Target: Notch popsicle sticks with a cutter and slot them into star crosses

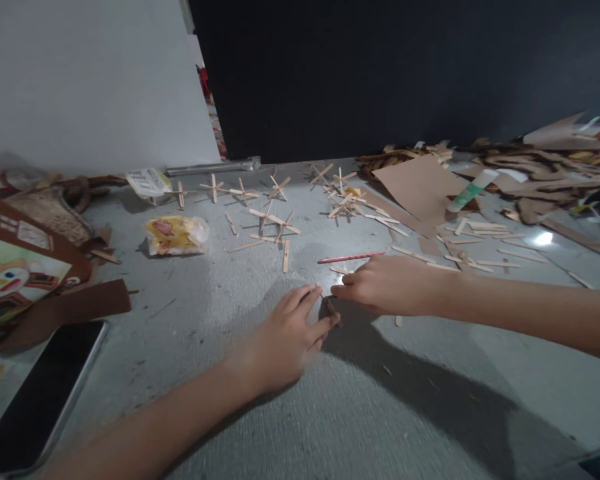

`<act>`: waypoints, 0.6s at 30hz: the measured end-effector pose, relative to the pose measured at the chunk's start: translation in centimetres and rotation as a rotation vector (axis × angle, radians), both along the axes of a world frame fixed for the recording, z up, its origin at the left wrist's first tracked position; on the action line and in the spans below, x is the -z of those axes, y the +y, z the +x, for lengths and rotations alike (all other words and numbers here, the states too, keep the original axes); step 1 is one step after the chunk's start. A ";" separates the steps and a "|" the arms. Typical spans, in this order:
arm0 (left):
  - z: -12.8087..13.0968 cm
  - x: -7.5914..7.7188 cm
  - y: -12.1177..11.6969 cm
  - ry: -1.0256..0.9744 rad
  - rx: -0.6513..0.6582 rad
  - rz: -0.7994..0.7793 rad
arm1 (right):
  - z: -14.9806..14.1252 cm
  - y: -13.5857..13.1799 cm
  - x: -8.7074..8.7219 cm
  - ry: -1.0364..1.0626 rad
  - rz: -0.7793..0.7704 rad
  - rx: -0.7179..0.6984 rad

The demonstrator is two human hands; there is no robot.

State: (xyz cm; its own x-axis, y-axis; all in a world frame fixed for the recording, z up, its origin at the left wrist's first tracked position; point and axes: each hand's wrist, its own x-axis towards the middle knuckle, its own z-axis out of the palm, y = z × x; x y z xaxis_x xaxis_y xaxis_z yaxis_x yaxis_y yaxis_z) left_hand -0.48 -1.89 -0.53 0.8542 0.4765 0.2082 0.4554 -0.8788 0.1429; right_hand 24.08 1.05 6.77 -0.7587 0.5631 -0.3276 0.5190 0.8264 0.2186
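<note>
Left hand point(291, 328): frame centre, pinching small wooden stick point(331, 306), probably to steady it.
Right hand point(375, 283): curled just beside; grip unclear.

We're looking from the head, forward and down! Left hand point(290, 333) and right hand point(380, 283) sit close below us, black panel point(405, 73) beyond.

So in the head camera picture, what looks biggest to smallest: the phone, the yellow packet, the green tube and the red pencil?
1. Phone, helped by being closest to the camera
2. Yellow packet
3. Green tube
4. Red pencil, about as long as the tube but much thinner
</note>
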 end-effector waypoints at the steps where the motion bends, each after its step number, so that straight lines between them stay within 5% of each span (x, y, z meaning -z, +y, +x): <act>1: 0.0 0.0 0.0 0.000 -0.001 -0.001 | 0.0 0.0 0.0 -0.003 -0.003 0.007; 18: 0.0 -0.1 0.1 0.007 0.006 -0.004 | 0.0 0.1 0.1 0.008 -0.024 0.020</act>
State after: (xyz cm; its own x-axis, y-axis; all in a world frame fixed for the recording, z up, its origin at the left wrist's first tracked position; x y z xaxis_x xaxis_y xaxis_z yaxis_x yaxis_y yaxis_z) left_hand -0.51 -1.83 -0.46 0.8585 0.4720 0.2003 0.4510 -0.8810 0.1430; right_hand 24.06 1.10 6.69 -0.7500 0.5703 -0.3352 0.5369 0.8208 0.1952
